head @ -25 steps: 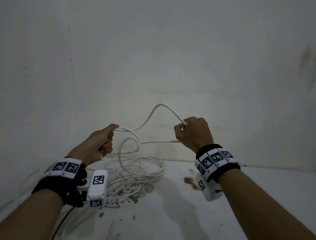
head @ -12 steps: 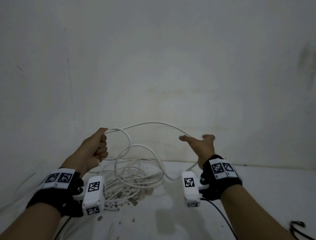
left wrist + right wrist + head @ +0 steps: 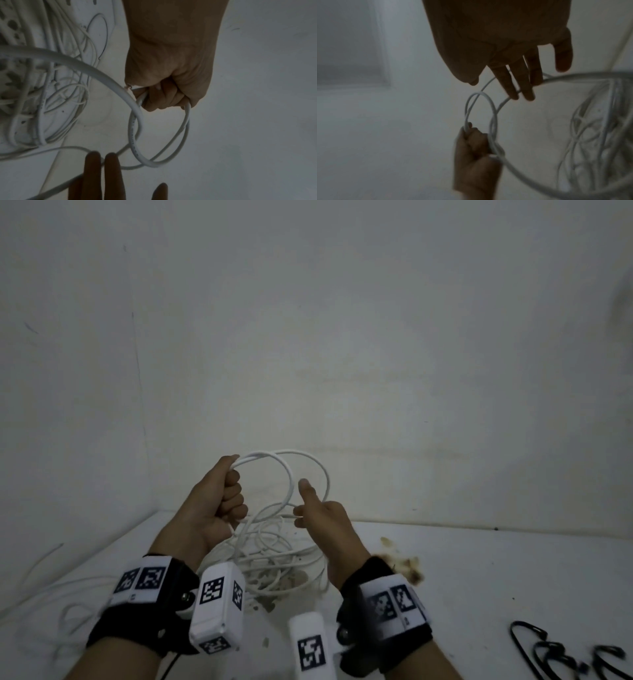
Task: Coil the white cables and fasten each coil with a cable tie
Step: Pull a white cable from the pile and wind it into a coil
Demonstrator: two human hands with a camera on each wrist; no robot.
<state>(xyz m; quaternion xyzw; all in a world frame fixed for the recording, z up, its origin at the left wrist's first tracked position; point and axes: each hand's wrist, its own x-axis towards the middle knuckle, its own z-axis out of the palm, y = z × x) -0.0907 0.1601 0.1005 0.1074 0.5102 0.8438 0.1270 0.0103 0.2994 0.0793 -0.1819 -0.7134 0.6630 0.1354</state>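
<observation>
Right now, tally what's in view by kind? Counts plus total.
Hands: 2, left hand and right hand
Wrist cameras: 2
Wrist straps: 2
White cable tangle: 1, strands uncountable
Black ties: 1 blurred bunch
Total: 8
</observation>
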